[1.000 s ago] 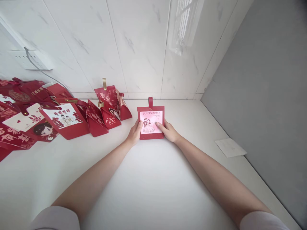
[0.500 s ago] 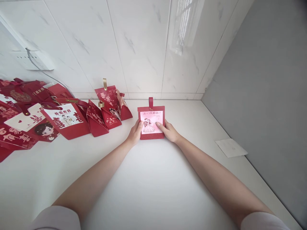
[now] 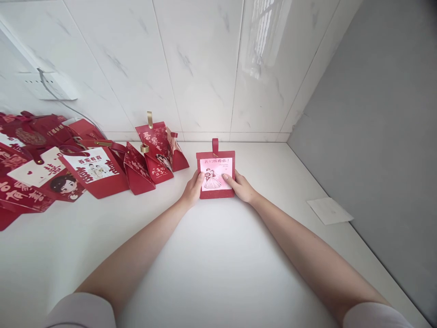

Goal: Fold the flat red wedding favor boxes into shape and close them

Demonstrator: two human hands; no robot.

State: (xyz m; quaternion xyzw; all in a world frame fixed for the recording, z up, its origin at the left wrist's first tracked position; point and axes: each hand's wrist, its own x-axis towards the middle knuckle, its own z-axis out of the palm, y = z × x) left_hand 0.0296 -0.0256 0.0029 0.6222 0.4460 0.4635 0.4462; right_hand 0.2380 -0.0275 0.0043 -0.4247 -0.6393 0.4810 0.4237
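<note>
Between my two hands stands a red gift box [image 3: 217, 194] with a ribbon loop [image 3: 215, 146] on top. Its front carries a pink panel [image 3: 223, 182] showing a drawn couple and a line of Chinese writing. My left hand [image 3: 193, 187] grips the left side, thumb at the panel's edge. From the right, my right hand [image 3: 241, 186] holds the opposite side, with its thumb lying on the panel. The other fingers of both hands are mostly hidden along the sides and behind the box.
Several red gift boxes [image 3: 102, 182] crowd the left of the white table [image 3: 218, 273]; a taller one [image 3: 155, 136] with a gold loop stands by the tiled wall [image 3: 201, 68]. A white paper [image 3: 329, 210] lies at the right edge beside a grey panel [image 3: 382, 136]. A cable hangs from a wall socket [image 3: 51, 86].
</note>
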